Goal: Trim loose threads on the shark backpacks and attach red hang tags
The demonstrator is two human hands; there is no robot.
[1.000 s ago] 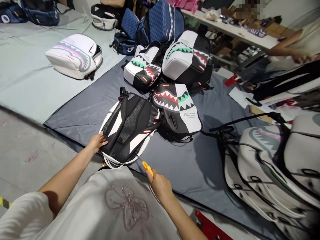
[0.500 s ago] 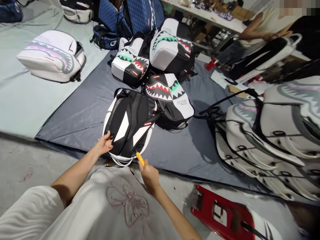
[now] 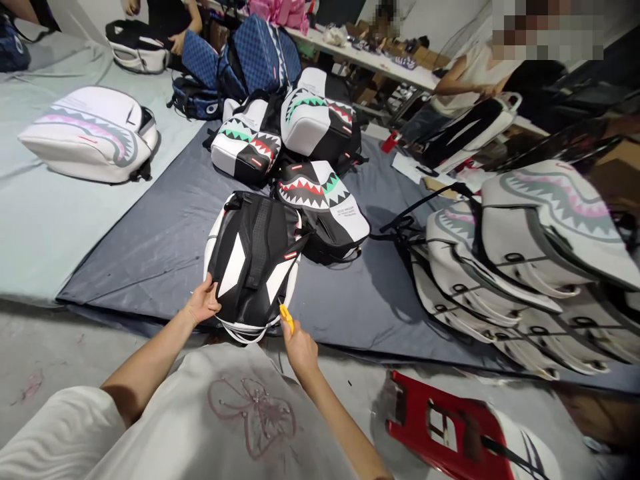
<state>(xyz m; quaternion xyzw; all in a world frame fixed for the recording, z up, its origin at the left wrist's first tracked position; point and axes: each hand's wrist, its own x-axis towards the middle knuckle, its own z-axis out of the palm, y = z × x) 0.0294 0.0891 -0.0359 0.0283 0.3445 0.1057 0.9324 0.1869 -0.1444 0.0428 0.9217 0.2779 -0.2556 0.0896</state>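
A black and white backpack [image 3: 255, 260] lies back side up on a dark blue mat [image 3: 165, 233], its bottom edge toward me. My left hand [image 3: 203, 305] grips its lower left edge, fingers curled on the fabric. My right hand [image 3: 299, 347] is closed around a small yellow-handled tool [image 3: 287, 318] whose tip sits at the backpack's lower right edge. Behind it lie three shark-mouth backpacks [image 3: 320, 200] in a cluster.
A white shark-mouth backpack [image 3: 90, 132] rests on a pale green mat at left. Several white shark-mouth bags [image 3: 525, 253] are stacked at right. A red stool [image 3: 445, 427] lies on the concrete floor near my right arm. Other people work at a table [image 3: 400, 67] behind.
The view has shifted right and pulled back. My left hand stays on the backpack's edge; my right hand with the yellow tool has moved in closer to the backpack's bottom edge.
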